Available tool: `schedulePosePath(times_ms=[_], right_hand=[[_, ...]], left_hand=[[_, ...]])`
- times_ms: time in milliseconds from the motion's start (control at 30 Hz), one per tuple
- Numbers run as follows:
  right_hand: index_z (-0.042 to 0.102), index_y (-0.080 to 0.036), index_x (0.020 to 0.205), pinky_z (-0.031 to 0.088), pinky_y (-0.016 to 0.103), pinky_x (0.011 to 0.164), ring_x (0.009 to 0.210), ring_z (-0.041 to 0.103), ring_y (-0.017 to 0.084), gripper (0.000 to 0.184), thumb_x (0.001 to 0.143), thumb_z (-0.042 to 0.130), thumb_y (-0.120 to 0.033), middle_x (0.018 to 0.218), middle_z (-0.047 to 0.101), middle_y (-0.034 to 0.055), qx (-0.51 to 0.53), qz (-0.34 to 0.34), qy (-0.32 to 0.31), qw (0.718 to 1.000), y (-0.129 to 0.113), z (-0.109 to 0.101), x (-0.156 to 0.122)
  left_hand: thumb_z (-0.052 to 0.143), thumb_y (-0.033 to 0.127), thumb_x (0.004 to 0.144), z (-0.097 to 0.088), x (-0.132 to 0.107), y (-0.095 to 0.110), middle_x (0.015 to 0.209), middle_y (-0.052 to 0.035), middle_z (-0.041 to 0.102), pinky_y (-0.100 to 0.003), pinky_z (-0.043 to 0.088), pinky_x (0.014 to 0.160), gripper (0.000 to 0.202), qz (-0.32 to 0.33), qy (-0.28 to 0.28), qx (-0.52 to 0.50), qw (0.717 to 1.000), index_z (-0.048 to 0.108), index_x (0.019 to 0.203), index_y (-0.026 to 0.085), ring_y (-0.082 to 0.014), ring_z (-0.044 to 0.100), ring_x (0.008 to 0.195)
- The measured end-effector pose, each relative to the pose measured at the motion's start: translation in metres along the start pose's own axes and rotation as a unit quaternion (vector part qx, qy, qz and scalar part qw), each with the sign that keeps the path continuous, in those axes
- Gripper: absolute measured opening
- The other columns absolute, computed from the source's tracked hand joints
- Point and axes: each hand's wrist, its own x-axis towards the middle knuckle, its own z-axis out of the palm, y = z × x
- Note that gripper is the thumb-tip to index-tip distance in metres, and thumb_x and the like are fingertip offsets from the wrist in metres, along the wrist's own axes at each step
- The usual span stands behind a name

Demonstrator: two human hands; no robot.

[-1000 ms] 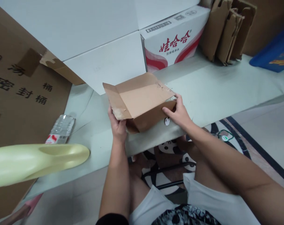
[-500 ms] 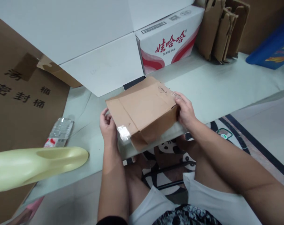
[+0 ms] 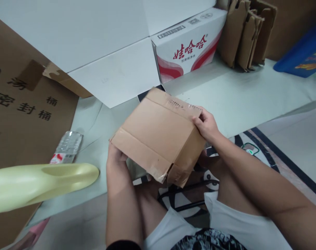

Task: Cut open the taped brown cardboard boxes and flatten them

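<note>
Between my hands is a brown cardboard box [image 3: 155,128], tilted over the table's front edge. Its flaps stick out at the ends, clear tape clings to the near left flap, and there is handwriting on the far right flap. My right hand [image 3: 206,123] pinches that right flap, thumb on top. At the box's left corner, my left hand [image 3: 115,152] is closed under the flap; its fingertips are hidden by the cardboard.
A large white box [image 3: 113,80] and a red-and-white water carton [image 3: 189,48] stand behind. Folded cardboard [image 3: 241,38] and a blue container [image 3: 301,55] are at back right. At left are a plastic bottle [image 3: 68,144], a pale yellow object [image 3: 43,184] and a big brown carton [image 3: 25,128].
The box has turned and tipped, its near right corner now lower and its left corner farther left. My left hand has slipped under the left flap; my right hand keeps hold.
</note>
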Motion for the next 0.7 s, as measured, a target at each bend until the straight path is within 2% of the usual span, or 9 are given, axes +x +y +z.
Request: schedulePosePath(times_ms=[67,133,233,333,400,467,500,600,700], right_hand=[[0.065,-0.022,0.117,0.055,0.05,0.095,0.102,0.068,0.031,0.067,0.082,0.061,-0.079,0.108,0.072,0.0109,-0.065,-0.044,-0.011,0.997,0.0,-0.004,0.0],[0.062,-0.023,0.124,0.051,0.052,0.104,0.119,0.062,0.034,0.065,0.083,0.063,-0.074,0.122,0.067,0.0136,-0.136,-0.078,0.011,0.988,0.002,-0.008,0.002],[0.049,-0.025,0.14,0.053,0.051,0.101,0.128,0.056,0.034,0.076,0.083,0.061,-0.073,0.141,0.056,0.0158,-0.106,-0.025,0.07,0.992,0.009,-0.008,0.007],[0.055,-0.024,0.132,0.057,0.036,0.064,0.083,0.067,0.023,0.077,0.077,0.063,-0.078,0.111,0.069,0.0108,0.074,0.122,-0.002,0.99,0.01,-0.004,0.008],[0.066,-0.02,0.106,0.044,0.027,0.044,0.053,0.053,0.014,0.069,0.067,0.074,-0.078,0.076,0.067,0.003,0.157,0.193,-0.104,0.963,0.003,-0.001,0.005],[0.065,-0.02,0.082,0.033,0.024,0.037,0.041,0.04,0.01,0.064,0.06,0.08,-0.077,0.057,0.057,-0.0021,0.181,0.22,-0.166,0.944,-0.005,0.001,-0.001],[0.062,-0.02,0.075,0.031,0.024,0.036,0.04,0.038,0.009,0.063,0.059,0.08,-0.079,0.053,0.054,-0.0029,0.176,0.218,-0.168,0.945,-0.009,0.0,-0.004],[0.056,-0.022,0.067,0.03,0.025,0.037,0.039,0.037,0.009,0.065,0.061,0.076,-0.083,0.049,0.051,-0.003,0.127,0.18,-0.091,0.971,-0.018,-0.013,-0.013],[0.052,-0.024,0.067,0.033,0.028,0.039,0.039,0.041,0.013,0.062,0.072,0.068,-0.083,0.046,0.046,-0.003,0.016,0.128,0.096,0.987,-0.025,-0.049,-0.019]], left_hand=[[0.075,0.054,0.076,0.005,-0.005,0.009,0.082,-0.0025,0.077,-0.032,0.059,0.066,0.035,0.018,0.005,-0.028,0.999,0.073,0.084,0.019,-0.0208,0.072,0.078],[0.073,0.06,0.076,0.01,-0.008,0.016,0.088,-0.0018,0.078,-0.033,0.061,0.076,0.04,0.049,0.0,-0.059,0.997,0.072,0.088,0.022,-0.0227,0.073,0.092],[0.075,0.065,0.073,0.019,-0.01,0.022,0.099,-0.0038,0.079,-0.039,0.06,0.089,0.048,0.088,-0.021,-0.08,0.993,0.071,0.097,0.024,-0.0289,0.069,0.114],[0.075,0.07,0.072,0.029,-0.013,0.025,0.114,-0.0054,0.077,-0.043,0.056,0.099,0.057,0.104,-0.025,-0.073,0.992,0.071,0.108,0.025,-0.0322,0.06,0.131],[0.07,0.069,0.076,0.034,-0.018,0.028,0.121,-0.0058,0.075,-0.045,0.053,0.105,0.055,0.117,-0.025,-0.074,0.99,0.071,0.112,0.027,-0.0318,0.055,0.138],[0.061,0.066,0.082,0.036,-0.023,0.031,0.125,-0.0056,0.074,-0.045,0.052,0.108,0.049,0.134,-0.031,-0.089,0.986,0.072,0.113,0.029,-0.0309,0.054,0.139],[0.058,0.063,0.084,0.036,-0.025,0.031,0.126,-0.0053,0.074,-0.045,0.051,0.107,0.046,0.134,-0.038,-0.101,0.985,0.073,0.113,0.03,-0.0302,0.055,0.138],[0.055,0.058,0.083,0.033,-0.023,0.03,0.123,-0.0019,0.075,-0.043,0.054,0.1,0.04,0.088,-0.04,-0.165,0.982,0.073,0.109,0.035,-0.0267,0.062,0.128],[0.057,0.054,0.077,0.03,-0.016,0.025,0.113,-0.0005,0.077,-0.043,0.056,0.094,0.035,0.038,-0.017,-0.24,0.97,0.074,0.1,0.034,-0.0238,0.068,0.114]])
